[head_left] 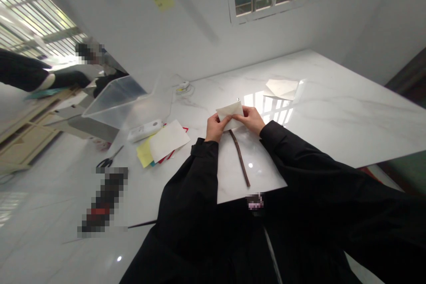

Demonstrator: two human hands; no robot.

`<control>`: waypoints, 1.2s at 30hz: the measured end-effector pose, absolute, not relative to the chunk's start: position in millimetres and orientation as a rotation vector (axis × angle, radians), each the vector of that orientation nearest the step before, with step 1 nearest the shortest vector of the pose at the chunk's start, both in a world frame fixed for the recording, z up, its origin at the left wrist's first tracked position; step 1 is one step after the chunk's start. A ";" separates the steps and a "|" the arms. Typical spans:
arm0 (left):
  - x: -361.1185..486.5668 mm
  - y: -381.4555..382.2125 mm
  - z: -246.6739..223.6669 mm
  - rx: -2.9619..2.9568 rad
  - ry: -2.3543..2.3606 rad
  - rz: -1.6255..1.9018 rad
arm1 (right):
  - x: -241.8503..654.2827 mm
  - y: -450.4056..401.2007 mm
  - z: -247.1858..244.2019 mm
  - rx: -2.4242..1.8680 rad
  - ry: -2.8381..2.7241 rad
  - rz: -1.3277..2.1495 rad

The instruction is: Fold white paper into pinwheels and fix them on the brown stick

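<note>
A small cream piece of folded paper (230,111) is held up over the white marbled table (203,182). My left hand (214,128) grips its left side, the thumb pressed on the front. On the right side, my right hand (251,120) pinches the same paper, its thumb close to the left one. Most fingers of both hands are hidden behind the paper. Just below lies a thin brown stick (240,157), its upper end near or under the paper. Farther back on the right rests another folded cream paper (282,89).
Stacked coloured and cream sheets (169,141) lie to the left beside a white power strip (145,131). Scissors (109,159) are farther left. Behind them stands a clear plastic bin (116,102). A person (111,64) is at the back left.
</note>
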State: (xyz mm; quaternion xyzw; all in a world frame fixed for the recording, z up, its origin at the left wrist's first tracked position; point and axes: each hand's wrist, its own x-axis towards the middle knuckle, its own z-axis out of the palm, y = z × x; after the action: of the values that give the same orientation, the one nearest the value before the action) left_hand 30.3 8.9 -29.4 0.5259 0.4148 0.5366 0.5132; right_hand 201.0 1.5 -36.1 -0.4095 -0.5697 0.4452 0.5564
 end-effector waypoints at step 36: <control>29.9 4.4 -27.4 1.163 0.961 1.325 | 198.4 -7.4 -31.6 -0.944 -1.211 1.203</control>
State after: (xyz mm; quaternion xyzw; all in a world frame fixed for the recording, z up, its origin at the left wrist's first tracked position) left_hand 29.9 4.4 -27.4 0.4887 0.4036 0.5568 0.5368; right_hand 198.4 -7.4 -31.6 -0.4006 -0.5141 0.5104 0.5610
